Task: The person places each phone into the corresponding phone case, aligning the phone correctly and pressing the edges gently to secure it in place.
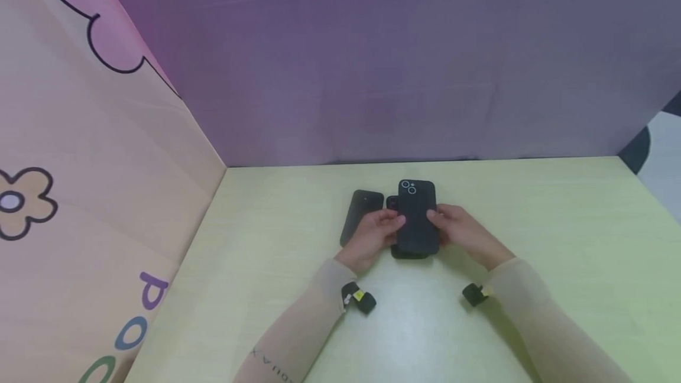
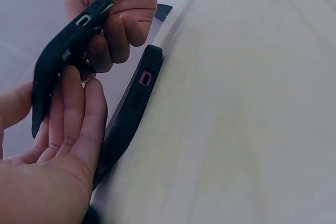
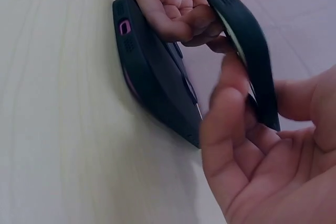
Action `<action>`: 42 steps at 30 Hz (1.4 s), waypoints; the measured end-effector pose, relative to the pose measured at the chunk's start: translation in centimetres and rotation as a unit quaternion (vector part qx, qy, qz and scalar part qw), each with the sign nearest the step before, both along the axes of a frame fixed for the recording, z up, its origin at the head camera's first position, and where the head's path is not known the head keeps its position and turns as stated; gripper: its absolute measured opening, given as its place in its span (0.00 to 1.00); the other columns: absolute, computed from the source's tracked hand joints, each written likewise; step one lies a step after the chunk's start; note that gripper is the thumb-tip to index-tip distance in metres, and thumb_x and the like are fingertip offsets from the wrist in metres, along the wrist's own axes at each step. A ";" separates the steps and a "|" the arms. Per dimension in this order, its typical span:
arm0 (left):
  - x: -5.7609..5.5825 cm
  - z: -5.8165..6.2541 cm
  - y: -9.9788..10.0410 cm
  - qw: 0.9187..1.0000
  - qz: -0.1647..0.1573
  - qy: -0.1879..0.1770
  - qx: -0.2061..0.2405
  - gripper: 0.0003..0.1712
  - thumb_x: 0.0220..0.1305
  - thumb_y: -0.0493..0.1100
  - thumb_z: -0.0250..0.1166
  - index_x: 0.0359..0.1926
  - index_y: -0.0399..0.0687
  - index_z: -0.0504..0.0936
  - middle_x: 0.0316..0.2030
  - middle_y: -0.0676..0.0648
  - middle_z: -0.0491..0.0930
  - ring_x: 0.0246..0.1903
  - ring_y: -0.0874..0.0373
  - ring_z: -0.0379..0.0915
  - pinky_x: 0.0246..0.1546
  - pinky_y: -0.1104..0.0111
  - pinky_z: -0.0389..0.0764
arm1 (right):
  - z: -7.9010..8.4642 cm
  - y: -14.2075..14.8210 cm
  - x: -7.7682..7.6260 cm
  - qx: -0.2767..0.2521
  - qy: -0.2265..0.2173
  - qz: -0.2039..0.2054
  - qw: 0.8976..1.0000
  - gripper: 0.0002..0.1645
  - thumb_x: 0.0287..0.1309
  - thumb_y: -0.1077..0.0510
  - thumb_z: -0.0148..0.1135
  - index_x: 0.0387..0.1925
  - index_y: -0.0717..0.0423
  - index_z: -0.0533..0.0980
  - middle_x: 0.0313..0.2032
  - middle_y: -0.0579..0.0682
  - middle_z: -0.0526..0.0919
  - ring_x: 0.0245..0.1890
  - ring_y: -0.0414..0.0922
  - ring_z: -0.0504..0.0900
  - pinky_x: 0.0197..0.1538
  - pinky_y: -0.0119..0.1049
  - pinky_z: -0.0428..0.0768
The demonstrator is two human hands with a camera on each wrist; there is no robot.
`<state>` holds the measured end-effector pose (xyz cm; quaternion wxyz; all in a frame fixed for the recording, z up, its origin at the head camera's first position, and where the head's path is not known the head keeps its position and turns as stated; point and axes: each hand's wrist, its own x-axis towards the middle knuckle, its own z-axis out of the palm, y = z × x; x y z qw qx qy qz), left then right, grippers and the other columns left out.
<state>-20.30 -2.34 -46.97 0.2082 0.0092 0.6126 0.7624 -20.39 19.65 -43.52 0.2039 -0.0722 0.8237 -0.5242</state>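
A smartphone in a dark case [image 1: 418, 223] is raised above the table, its two-lens camera side facing up. My left hand [image 1: 374, 236] pinches its left edge, thumb on the back and fingers underneath. At the opposite edge my right hand [image 1: 461, 230] grips it the same way. Directly below lies a second dark-cased phone [image 1: 409, 256], mostly hidden in the head view; its pinkish charging port [image 2: 146, 78] shows in the left wrist view. A third dark phone [image 1: 353, 217] lies to the left, partly behind my left hand.
The phones are on a pale wood-grain table [image 1: 255, 265]. A purple panel [image 1: 372, 75] stands along the back edge, and a printed panel [image 1: 106, 152] with a flower and letters borders the left side. Small dark devices [image 1: 473, 294] are strapped at both wrists.
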 end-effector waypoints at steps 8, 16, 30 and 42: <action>0.2 0.2 -0.4 1.000 -0.019 0.010 0.004 0.17 0.73 0.38 0.60 0.58 0.36 0.79 0.40 0.47 0.84 0.39 0.58 0.81 0.53 0.64 0.87 | -0.1 0.5 -0.5 0.042 0.035 -0.030 0.998 0.32 0.80 0.44 0.43 0.65 0.66 0.70 0.54 0.62 0.83 0.52 0.51 0.79 0.61 0.51 0.77; 0.4 0.5 -0.5 0.999 -0.030 0.018 0.022 0.15 0.74 0.37 0.59 0.57 0.36 0.79 0.40 0.44 0.83 0.39 0.56 0.85 0.54 0.62 0.87 | -0.2 1.6 -1.0 0.069 0.025 -0.049 0.996 0.36 0.81 0.44 0.41 0.71 0.69 0.64 0.62 0.68 0.78 0.58 0.58 0.78 0.63 0.53 0.78; 0.4 0.3 -0.3 0.999 -0.037 0.032 0.017 0.18 0.74 0.37 0.59 0.59 0.30 0.76 0.38 0.45 0.83 0.37 0.56 0.84 0.53 0.63 0.87 | 0.0 3.0 -1.4 0.132 0.002 -0.039 0.990 0.38 0.81 0.45 0.39 0.74 0.73 0.55 0.74 0.75 0.57 0.75 0.72 0.54 0.76 0.69 0.54; 0.3 0.3 -0.4 0.998 -0.046 0.035 0.027 0.19 0.73 0.35 0.59 0.59 0.27 0.74 0.36 0.46 0.80 0.32 0.57 0.82 0.46 0.67 0.88 | 0.0 3.7 -1.4 0.158 0.014 -0.032 0.987 0.40 0.77 0.48 0.49 0.76 0.68 0.51 0.70 0.77 0.63 0.72 0.73 0.62 0.73 0.72 0.59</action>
